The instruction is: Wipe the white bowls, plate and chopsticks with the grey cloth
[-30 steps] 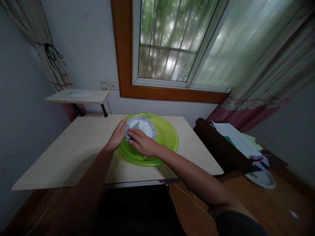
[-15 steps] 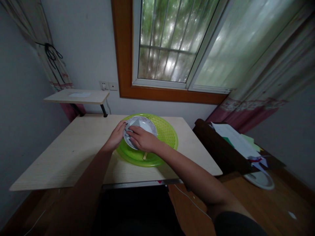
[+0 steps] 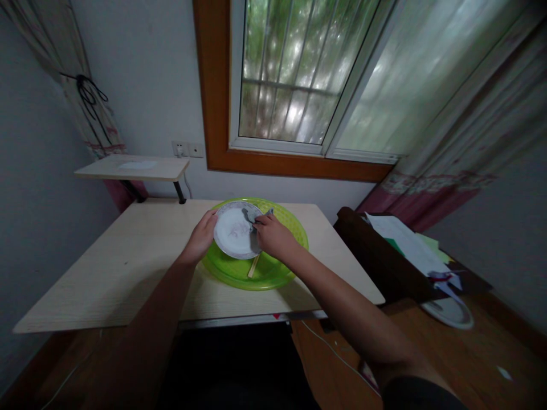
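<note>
My left hand (image 3: pixel 202 238) grips the left rim of a white plate (image 3: pixel 231 230) with a grey patterned border. The plate is held tilted over a round, bright green plastic tray (image 3: pixel 272 277). My right hand (image 3: pixel 276 234) is at the plate's right side, its fingers closed on a grey cloth (image 3: pixel 251 216). Part of the cloth hangs over the plate, and a corner sticks out above my fingers. Below the plate, a pale wooden stick (image 3: pixel 253 267), perhaps a chopstick, rests on the tray; its upper end is hidden.
The tray stands on a light wooden table (image 3: pixel 141 250). A small raised shelf (image 3: pixel 158 168) with paper on it is at the back left. Right of the table, papers (image 3: pixel 397 236) lie on a dark brown surface. A window is behind.
My right hand has moved right with the cloth, from the plate's left part to its right edge, uncovering the plate's middle. My left hand stays on the rim.
</note>
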`<state>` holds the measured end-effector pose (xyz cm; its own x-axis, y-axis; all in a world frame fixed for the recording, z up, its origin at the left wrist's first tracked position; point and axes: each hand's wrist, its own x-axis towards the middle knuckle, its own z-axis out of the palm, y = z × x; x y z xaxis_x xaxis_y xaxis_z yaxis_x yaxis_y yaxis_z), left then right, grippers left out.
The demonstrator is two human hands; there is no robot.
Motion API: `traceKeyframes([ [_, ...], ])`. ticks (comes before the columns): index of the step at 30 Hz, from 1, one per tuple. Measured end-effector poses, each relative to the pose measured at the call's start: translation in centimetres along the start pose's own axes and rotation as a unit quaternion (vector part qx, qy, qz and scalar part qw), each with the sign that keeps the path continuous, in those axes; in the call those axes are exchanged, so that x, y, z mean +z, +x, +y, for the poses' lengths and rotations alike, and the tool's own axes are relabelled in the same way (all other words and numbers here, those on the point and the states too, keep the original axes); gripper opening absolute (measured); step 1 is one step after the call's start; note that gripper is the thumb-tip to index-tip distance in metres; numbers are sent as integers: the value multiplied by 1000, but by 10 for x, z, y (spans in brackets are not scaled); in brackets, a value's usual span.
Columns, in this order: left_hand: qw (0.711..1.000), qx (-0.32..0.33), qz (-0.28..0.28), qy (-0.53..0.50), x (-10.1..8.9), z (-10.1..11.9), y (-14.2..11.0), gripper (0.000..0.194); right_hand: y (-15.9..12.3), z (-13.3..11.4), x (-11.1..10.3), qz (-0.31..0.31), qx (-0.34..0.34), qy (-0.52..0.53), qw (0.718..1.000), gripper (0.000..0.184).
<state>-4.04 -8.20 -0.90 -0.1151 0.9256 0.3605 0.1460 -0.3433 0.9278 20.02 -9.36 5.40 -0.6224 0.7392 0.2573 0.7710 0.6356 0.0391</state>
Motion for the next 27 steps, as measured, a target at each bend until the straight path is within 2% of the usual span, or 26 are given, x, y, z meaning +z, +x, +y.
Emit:
traceKeyframes([
  [4, 1000, -5, -2, -14, 1, 3, 0, 53, -15, 0, -6, -55, -15, 73, 996, 29],
  [7, 1000, -13, -5, -26, 3, 5, -1, 54, -19, -2, -4, -78, -82, 178, 977, 28],
  [9, 1000, -15, -4, -23, 3, 6, -1, 54, -17, -8, -1, -70, -137, 235, 960, 26],
  [12, 1000, -12, 4, -11, 3, 5, -1, 51, -7, -20, 7, -27, -195, 275, 941, 24],
  [15, 1000, -13, 14, -9, 3, 4, 0, 48, 9, -29, 19, 19, -228, 260, 938, 28],
  [18, 1000, -2, 0, -13, 3, 5, 0, 48, 26, -30, 30, 62, -242, 208, 946, 30],
  [23, 999, 6, -41, -1, 2, 5, 3, 48, 45, -19, 35, 108, -202, 122, 966, 35],
  [27, 999, 3, -32, -14, 3, 0, 5, 49, 44, -8, 29, 131, -149, 70, 978, 39],
])
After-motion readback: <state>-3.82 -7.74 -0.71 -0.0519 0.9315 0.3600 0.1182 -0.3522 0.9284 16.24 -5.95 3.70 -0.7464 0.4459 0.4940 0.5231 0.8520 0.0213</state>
